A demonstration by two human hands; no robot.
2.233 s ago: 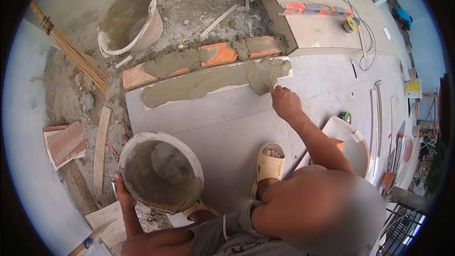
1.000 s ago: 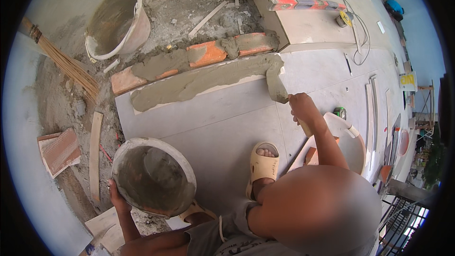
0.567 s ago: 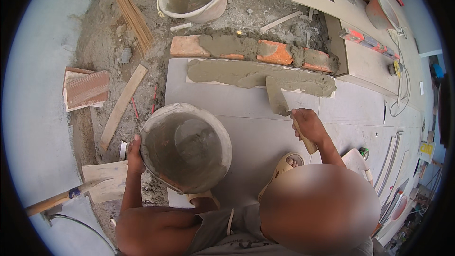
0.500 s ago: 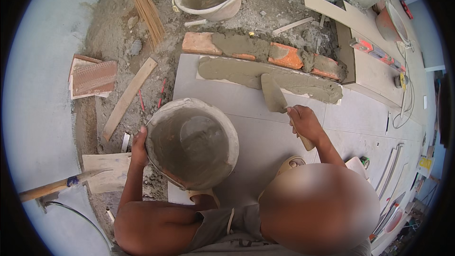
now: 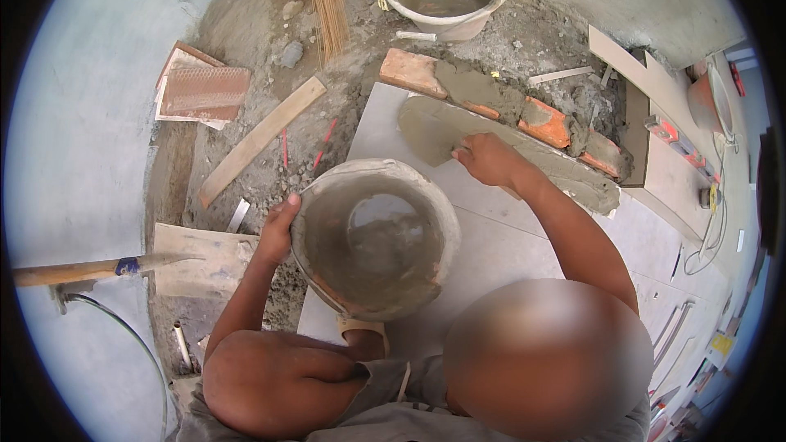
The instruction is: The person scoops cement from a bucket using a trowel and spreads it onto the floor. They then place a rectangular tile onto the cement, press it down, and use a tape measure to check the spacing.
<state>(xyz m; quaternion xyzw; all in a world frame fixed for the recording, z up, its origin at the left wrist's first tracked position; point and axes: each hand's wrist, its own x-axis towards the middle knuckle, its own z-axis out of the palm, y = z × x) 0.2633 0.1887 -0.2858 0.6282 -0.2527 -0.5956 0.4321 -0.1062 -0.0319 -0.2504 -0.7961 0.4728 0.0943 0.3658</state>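
My left hand grips the rim of a mortar-stained bucket, its thumb on the edge. The bucket tilts toward me, and its inside is coated grey with a wet sheen at the bottom. My right hand is closed around a trowel, its handle mostly hidden beneath the hand. The trowel's blade lies against a layer of wet mortar spread along a tile strip on the floor. Just beyond the strip, a row of orange bricks is partly covered with mortar.
A second bucket stands at the back. Left lie a wooden board, stacked tile pieces and a wooden-handled tool. A spirit level rests on a tiled ledge at right. Large grey tiles cover the floor near me.
My right hand has moved left and away from me with the trowel, toward the mortar strip's left end. My left hand still holds the bucket. The whole view has shifted.
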